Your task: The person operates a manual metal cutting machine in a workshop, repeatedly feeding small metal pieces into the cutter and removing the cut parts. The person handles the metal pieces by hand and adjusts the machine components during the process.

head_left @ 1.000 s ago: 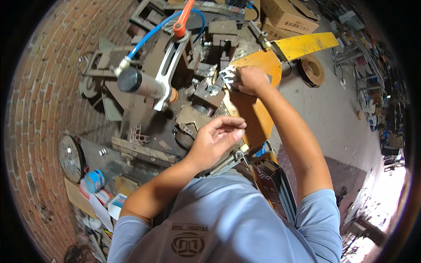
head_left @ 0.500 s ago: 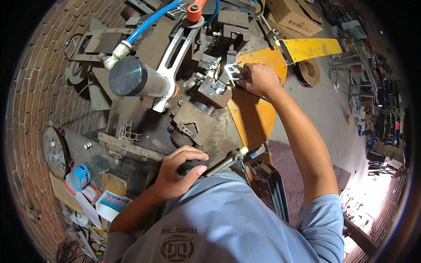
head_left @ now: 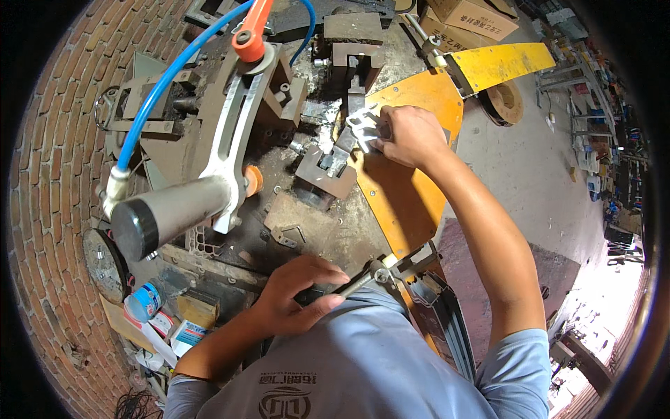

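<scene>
My right hand (head_left: 413,138) pinches a short, bright metal profile piece (head_left: 361,128) with open cutouts. It holds the piece at the dark metal die block (head_left: 326,171), beside the orange plate (head_left: 412,202). Whether the piece touches the block, I cannot tell. Low in front of my body, my left hand (head_left: 287,299) curls around the black grip (head_left: 307,296) of a lever. The lever's metal rod (head_left: 361,281) runs from there to a round joint; my fingers partly hide the grip.
A pale slotted arm (head_left: 234,140) with a black-capped cylinder (head_left: 164,213) and blue hose (head_left: 157,87) hangs over the bench at left. A yellow blade-shaped plate (head_left: 502,66) juts out right. Long dark profiles (head_left: 443,314) stand near my right side. Cardboard boxes (head_left: 474,21) lie beyond.
The view has shifted. The slotted arm and cylinder appear farther left and nearer. The metal piece is turned a little in my right hand, and my left hand stays on the lever grip.
</scene>
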A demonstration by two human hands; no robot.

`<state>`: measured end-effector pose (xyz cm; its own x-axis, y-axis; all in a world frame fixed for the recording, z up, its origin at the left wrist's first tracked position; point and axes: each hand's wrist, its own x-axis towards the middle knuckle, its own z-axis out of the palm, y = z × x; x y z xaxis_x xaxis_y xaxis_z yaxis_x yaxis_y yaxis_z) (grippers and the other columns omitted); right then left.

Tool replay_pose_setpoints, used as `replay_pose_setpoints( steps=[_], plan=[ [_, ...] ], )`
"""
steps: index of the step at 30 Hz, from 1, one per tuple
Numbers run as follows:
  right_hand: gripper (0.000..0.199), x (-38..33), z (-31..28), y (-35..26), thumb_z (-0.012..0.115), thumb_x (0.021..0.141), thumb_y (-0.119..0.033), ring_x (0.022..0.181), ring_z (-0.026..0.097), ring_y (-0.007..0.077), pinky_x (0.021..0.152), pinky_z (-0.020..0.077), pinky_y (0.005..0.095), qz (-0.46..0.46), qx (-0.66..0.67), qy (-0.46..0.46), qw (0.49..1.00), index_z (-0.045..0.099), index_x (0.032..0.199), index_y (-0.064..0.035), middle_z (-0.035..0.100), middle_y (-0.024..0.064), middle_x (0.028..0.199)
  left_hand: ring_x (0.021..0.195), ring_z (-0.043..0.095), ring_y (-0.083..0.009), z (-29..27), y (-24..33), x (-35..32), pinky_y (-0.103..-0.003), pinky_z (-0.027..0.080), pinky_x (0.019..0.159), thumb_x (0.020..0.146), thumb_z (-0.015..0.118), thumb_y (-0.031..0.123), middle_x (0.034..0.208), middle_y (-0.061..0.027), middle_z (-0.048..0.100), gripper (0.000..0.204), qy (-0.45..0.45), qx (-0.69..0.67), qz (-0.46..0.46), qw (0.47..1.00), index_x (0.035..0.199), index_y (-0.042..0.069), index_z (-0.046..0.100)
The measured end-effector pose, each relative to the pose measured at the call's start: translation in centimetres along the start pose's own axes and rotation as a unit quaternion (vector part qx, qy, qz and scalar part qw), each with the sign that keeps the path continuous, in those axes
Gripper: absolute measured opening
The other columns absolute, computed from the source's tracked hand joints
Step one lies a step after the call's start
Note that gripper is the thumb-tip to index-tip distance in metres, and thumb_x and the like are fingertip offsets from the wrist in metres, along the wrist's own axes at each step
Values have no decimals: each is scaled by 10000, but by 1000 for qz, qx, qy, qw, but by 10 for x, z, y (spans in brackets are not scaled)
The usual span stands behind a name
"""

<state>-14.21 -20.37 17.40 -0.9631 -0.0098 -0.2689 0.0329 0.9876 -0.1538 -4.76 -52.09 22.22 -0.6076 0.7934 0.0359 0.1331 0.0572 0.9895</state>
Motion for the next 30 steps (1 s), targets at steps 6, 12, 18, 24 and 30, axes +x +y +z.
replay_pose_setpoints(
  steps=[6,12,18,24,30],
  plan=[
    [324,0,-2,0,780,767,-303,913,659,386,839,527,470,11,2,-5,1000,647,913,-46,701,180,873,920,682,-307,7,-2,17,-382,538,798,844,770,69,1050,-151,709,259,-18,-19,18,999,1084,14,690],
    [308,-2,2,1,779,767,-287,913,657,375,842,527,471,-9,1,21,1000,642,890,-40,692,172,851,940,683,-302,7,-4,22,-385,541,835,870,741,72,1054,-157,702,253,-35,-20,17,999,1109,24,676],
    [276,-2,8,4,775,763,-254,865,663,372,822,532,469,-49,-10,34,998,627,858,-40,690,155,842,907,677,-292,11,-9,25,-391,542,828,873,733,54,1014,-139,703,218,-33,-17,34,999,1084,30,682],
    [266,-4,9,1,775,761,-248,852,665,367,824,540,460,-71,-46,57,995,632,851,-42,693,154,836,873,675,-281,9,-9,28,-397,546,826,861,728,26,979,-125,710,192,-22,1,69,997,1049,22,690],
    [309,-2,5,3,790,754,-283,861,668,361,857,538,453,-66,-36,20,997,633,856,-36,699,159,834,817,681,-294,9,-7,30,-390,539,767,824,744,20,916,-118,707,177,6,14,90,996,996,27,706]
  ],
)
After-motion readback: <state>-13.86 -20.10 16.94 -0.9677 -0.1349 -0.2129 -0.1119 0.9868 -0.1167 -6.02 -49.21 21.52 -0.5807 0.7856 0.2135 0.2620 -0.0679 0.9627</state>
